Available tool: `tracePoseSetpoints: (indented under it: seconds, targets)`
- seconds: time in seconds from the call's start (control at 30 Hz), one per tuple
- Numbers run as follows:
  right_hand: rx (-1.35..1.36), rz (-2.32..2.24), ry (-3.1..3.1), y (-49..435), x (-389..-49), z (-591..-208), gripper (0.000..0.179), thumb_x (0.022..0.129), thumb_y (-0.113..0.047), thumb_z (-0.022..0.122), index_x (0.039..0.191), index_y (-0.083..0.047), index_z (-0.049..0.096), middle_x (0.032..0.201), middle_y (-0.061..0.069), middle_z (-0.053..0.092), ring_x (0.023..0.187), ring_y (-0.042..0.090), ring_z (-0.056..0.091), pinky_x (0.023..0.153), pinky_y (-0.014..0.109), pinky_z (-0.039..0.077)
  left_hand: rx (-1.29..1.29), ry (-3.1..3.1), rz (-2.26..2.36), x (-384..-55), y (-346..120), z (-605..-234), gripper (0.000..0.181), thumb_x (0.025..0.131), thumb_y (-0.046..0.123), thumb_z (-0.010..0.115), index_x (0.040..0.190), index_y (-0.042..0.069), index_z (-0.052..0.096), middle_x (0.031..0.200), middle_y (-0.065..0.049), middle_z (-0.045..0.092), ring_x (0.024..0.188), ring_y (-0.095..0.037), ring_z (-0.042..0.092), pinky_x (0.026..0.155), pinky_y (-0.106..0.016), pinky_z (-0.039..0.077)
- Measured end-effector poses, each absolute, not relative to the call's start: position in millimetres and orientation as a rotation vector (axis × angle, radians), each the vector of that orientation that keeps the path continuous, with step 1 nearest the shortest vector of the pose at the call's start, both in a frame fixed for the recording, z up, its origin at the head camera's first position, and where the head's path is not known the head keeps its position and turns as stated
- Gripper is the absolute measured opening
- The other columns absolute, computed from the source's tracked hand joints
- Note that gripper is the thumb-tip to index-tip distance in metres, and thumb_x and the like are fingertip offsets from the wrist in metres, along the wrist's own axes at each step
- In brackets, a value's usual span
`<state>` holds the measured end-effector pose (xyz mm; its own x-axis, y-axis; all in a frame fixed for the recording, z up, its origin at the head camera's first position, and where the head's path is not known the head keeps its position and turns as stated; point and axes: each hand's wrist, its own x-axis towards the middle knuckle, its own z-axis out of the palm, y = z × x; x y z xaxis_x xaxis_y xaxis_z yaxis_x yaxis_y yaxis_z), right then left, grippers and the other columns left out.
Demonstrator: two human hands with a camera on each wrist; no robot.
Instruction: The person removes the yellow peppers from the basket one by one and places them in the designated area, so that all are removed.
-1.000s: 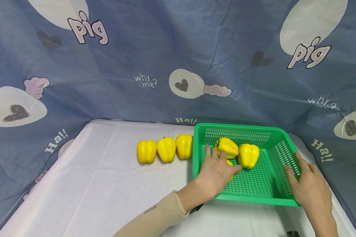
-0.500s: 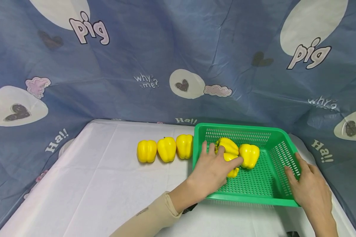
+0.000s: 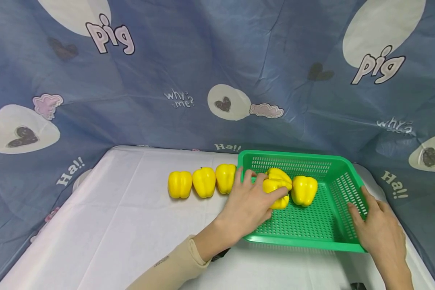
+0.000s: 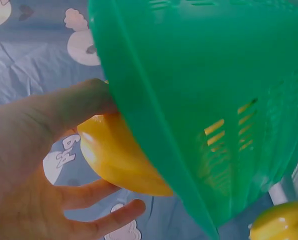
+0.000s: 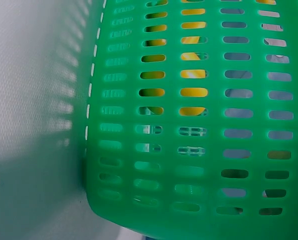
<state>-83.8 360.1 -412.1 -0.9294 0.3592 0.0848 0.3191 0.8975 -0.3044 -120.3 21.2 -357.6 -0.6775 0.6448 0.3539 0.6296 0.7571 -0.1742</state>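
In the head view my left hand [image 3: 244, 207] holds a yellow bell pepper [image 3: 274, 187] between thumb and fingers, above the left part of a green plastic basket [image 3: 293, 241]. The left wrist view shows this pepper [image 4: 121, 157] partly behind the basket's rim [image 4: 139, 75]. Two more yellow bell peppers lie inside, one [image 3: 280, 175] partly covered by the held one, the other [image 3: 304, 191] beside it. My right hand [image 3: 380, 227] grips the basket's right wall, thumb inside; that hand is out of sight in the right wrist view, where the slotted wall [image 5: 169, 120] fills the frame.
Left of the basket, three yellow bell peppers stand in a row on the white-covered table: a left one [image 3: 179, 184], a middle one [image 3: 204, 182] and a right one [image 3: 226, 178] close against the basket. A blue printed cloth [image 3: 148, 121] hangs behind.
My left hand has lifted the bell pepper from the basket's floor and shifted it up and slightly left. My right hand and the basket have stayed in place.
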Motion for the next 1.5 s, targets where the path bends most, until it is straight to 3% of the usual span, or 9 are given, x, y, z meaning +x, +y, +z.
tracePoseSetpoints:
  seconds: [0.2, 0.37, 0.7, 0.97, 1.3, 1.5]
  targets:
    - [-0.522, 0.436, -2.934, 361.1, -83.5, -411.7, 0.075, 0.112, -0.046, 0.049, 0.172, -0.01, 0.021, 0.15, 0.048, 0.041, 0.121, 0.07, 0.051, 0.085, 0.079, 0.046, -0.965, -2.565, 0.017, -121.9, 11.9, -353.0, 0.047, 0.093, 0.047, 0.081, 0.132, 0.04, 0.055, 0.135, -0.008, 0.069, 0.11, -0.032, 0.064, 0.104, -0.048, 0.052]
    - [-0.528, 0.438, -2.947, 361.9, -83.4, -411.4, 0.076, 0.113, -0.048, 0.047, 0.172, -0.01, 0.02, 0.151, 0.047, 0.04, 0.121, 0.071, 0.051, 0.085, 0.078, 0.046, -0.935, -2.54, 0.004, -121.7, 3.4, -349.4, 0.047, 0.092, 0.048, 0.082, 0.13, 0.039, 0.056, 0.135, -0.005, 0.069, 0.113, -0.033, 0.063, 0.112, -0.056, 0.051]
    - [-0.515, 0.436, -2.936, 361.7, -83.9, -412.0, 0.075, 0.112, -0.047, 0.048, 0.172, -0.01, 0.022, 0.148, 0.047, 0.042, 0.119, 0.07, 0.052, 0.084, 0.078, 0.046, -0.905, -2.568, -0.025, -120.3, -21.1, -351.3, 0.044, 0.097, 0.054, 0.076, 0.135, 0.044, 0.057, 0.132, -0.008, 0.069, 0.125, -0.035, 0.063, 0.116, -0.06, 0.046]
    - [-0.505, 0.438, -2.945, 362.4, -83.9, -411.0, 0.075, 0.113, -0.048, 0.048, 0.172, -0.01, 0.021, 0.148, 0.047, 0.042, 0.118, 0.07, 0.053, 0.081, 0.076, 0.047, -0.872, -2.553, -0.094, -120.0, -37.4, -350.0, 0.045, 0.095, 0.057, 0.078, 0.132, 0.04, 0.059, 0.133, -0.009, 0.071, 0.128, -0.037, 0.063, 0.117, -0.064, 0.046]
    - [-0.505, 0.434, -2.938, 361.3, -83.5, -411.8, 0.075, 0.113, -0.047, 0.048, 0.171, -0.009, 0.022, 0.148, 0.047, 0.043, 0.12, 0.069, 0.052, 0.085, 0.076, 0.047, -0.818, -2.477, -0.134, -118.7, -51.8, -350.8, 0.046, 0.097, 0.048, 0.077, 0.132, 0.024, 0.058, 0.13, -0.015, 0.07, 0.123, -0.036, 0.065, 0.111, -0.062, 0.05]
    - [-0.506, 0.427, -2.944, 362.0, -83.7, -411.4, 0.075, 0.113, -0.047, 0.049, 0.171, -0.009, 0.022, 0.147, 0.047, 0.043, 0.118, 0.07, 0.053, 0.082, 0.076, 0.047, -0.774, -2.5, -0.164, -117.4, -65.0, -352.2, 0.042, 0.099, 0.042, 0.075, 0.131, 0.021, 0.057, 0.124, -0.014, 0.071, 0.12, -0.038, 0.066, 0.112, -0.064, 0.049]
